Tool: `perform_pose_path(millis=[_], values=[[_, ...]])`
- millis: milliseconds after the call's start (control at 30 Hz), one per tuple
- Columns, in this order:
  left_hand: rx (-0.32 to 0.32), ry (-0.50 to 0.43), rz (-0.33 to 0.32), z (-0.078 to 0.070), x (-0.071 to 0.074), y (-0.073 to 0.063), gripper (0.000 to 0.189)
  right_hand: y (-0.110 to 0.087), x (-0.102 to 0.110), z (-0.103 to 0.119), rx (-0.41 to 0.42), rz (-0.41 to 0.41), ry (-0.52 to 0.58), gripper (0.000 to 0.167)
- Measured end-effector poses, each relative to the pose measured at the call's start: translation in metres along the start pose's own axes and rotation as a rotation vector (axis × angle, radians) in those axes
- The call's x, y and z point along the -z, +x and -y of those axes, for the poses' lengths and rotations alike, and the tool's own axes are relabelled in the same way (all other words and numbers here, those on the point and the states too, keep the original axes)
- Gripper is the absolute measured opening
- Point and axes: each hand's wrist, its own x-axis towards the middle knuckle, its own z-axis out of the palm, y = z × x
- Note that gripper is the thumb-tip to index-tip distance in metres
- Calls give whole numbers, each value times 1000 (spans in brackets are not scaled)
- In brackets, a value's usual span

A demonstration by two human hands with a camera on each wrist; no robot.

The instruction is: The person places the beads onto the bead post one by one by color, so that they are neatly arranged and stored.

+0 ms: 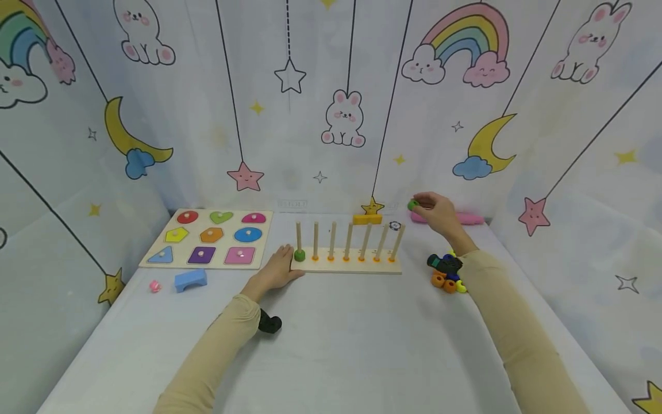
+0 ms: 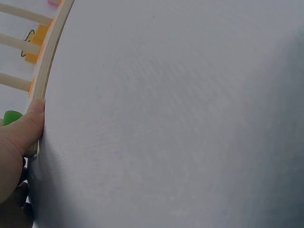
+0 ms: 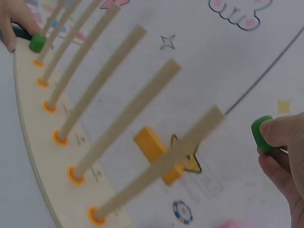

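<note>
A wooden peg board with a row of several upright pegs lies on the table. One green bead sits at the foot of its leftmost peg. At that end my left hand grips the board, with the thumb against its front edge; the other fingers are partly hidden in the left wrist view. My right hand is raised beyond the board's right end. It pinches another green bead between thumb and fingers, apart from the pegs.
Loose orange, blue and yellow beads lie right of the board, partly hidden by the right wrist. A shape puzzle, a blue block and a small pink piece lie left. Behind are a yellow block and a pink object.
</note>
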Motion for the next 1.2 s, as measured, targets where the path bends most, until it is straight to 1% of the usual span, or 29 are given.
perform_pose_path(millis=[100,200,400,500,633,833,1033,1200], values=[[-4,-12,-9,0,0,0,77,9,-21,22,67,16,6,38],[-9,-8,-9,0,0,0,77,15,-40,43,140,53,25,36],[-15,-5,-5,-1,0,2,77,22,-80,80,188,155,82,33],[-15,-2,-7,-2,2,2,76,23,-101,98,230,194,82,32],[-7,18,-1,-1,2,2,76,20,-126,119,285,236,73,30],[4,16,8,1,2,1,78,18,-153,138,331,273,79,31],[-11,19,6,2,2,2,78,16,-170,149,374,297,111,30],[-18,14,3,3,1,2,78,15,-182,153,394,320,84,30]])
